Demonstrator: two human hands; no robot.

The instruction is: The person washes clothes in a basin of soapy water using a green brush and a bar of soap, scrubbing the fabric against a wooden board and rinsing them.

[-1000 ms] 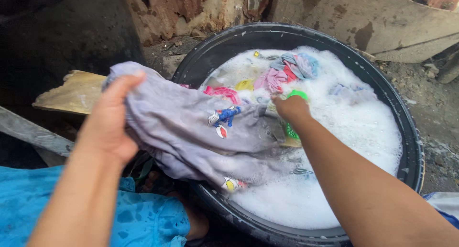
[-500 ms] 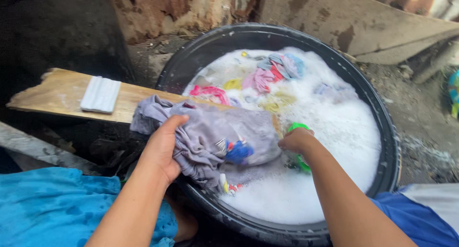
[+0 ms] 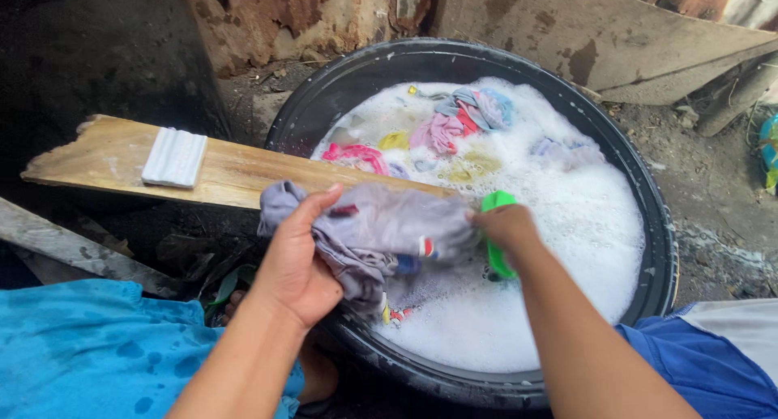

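Wooden plank (image 3: 243, 172) across sudsy black tub (image 3: 648, 200), fingers gripping grey cloth (image 3: 381, 224), green brush (image 3: 496, 233).

A pale lilac-grey garment (image 3: 381, 233) with small red and blue prints, a bright green brush (image 3: 496, 234), white suds in a black tub (image 3: 648, 224); pink, yellow and blue clothes (image 3: 454, 127) float; a white soap bar (image 3: 174, 157) on a tan board (image 3: 243, 172).

A plank (image 3: 243, 172) lies across the tub (image 3: 648, 216) rim; a soap bar (image 3: 174, 157) sits on its left end, clothes (image 3: 462, 123) float inside.
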